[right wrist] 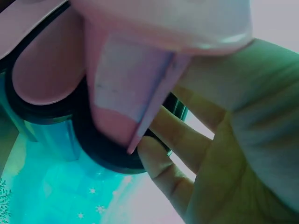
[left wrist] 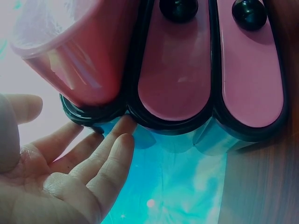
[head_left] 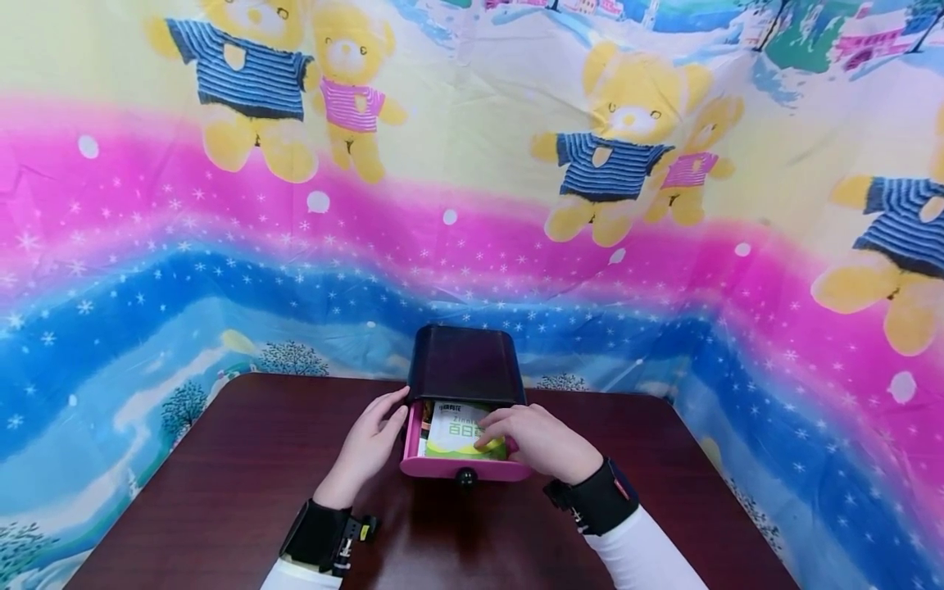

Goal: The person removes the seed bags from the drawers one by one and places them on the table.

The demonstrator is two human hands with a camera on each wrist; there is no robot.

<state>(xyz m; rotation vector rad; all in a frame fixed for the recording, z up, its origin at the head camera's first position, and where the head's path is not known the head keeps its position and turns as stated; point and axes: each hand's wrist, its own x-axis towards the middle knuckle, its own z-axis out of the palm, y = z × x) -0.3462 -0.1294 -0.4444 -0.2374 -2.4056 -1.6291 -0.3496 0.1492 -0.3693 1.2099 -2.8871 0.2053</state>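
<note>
A small black cabinet [head_left: 466, 360] stands on the table with its top pink drawer [head_left: 435, 468] pulled out. Inside lies a white and green seed packet [head_left: 453, 422] with "Zinnia" lettering, other packaging showing at its left. My left hand [head_left: 366, 447] is at the cabinet's left side; in the left wrist view its extended fingertips touch the black rim below the drawer. Over the drawer's right wall reaches my right hand [head_left: 542, 438], thumb and a finger on the packet. Its other fingers [right wrist: 182, 140] extend along the cabinet's right side in the right wrist view.
Below the open drawer are two closed pink drawers [left wrist: 175, 70] with black round knobs. The dark red-brown table [head_left: 280, 467] spreads around the cabinet. Behind it hangs a cloth [head_left: 457, 180] printed with bears. Black camera straps [head_left: 601, 496] circle both wrists.
</note>
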